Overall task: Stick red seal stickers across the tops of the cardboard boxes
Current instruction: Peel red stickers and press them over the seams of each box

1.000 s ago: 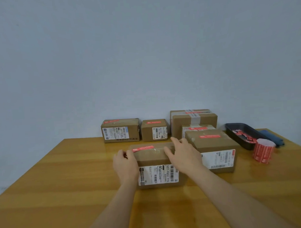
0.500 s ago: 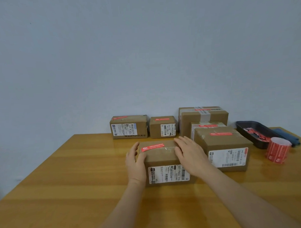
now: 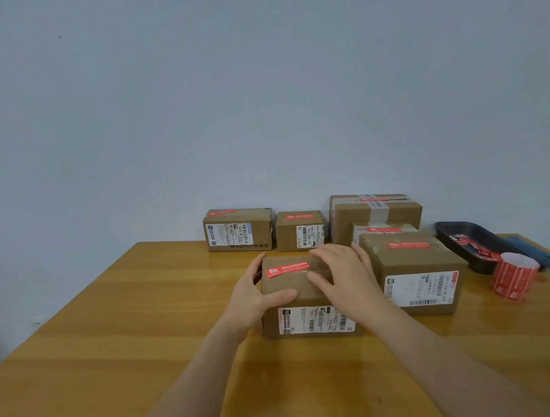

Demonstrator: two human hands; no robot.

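Observation:
A small cardboard box (image 3: 293, 287) stands on the wooden table (image 3: 122, 323) in front of me, with a red seal sticker (image 3: 287, 268) across its top. My left hand (image 3: 255, 299) grips the box's left end, thumb laid over the top front edge. My right hand (image 3: 343, 274) lies over the right half of the top with its fingers spread flat, just right of the sticker. A roll of red seal stickers (image 3: 514, 276) stands at the right.
Several more sealed cardboard boxes stand behind and to the right, the nearest one (image 3: 416, 272) touching my right hand's side. A black tray (image 3: 449, 233) with red scraps and a blue cloth (image 3: 530, 249) lie at the far right. The wall runs behind the table.
My left hand has slid from the box's top left corner down round its left end, thumb now over the front edge. My right hand has shifted a little leftward on the top.

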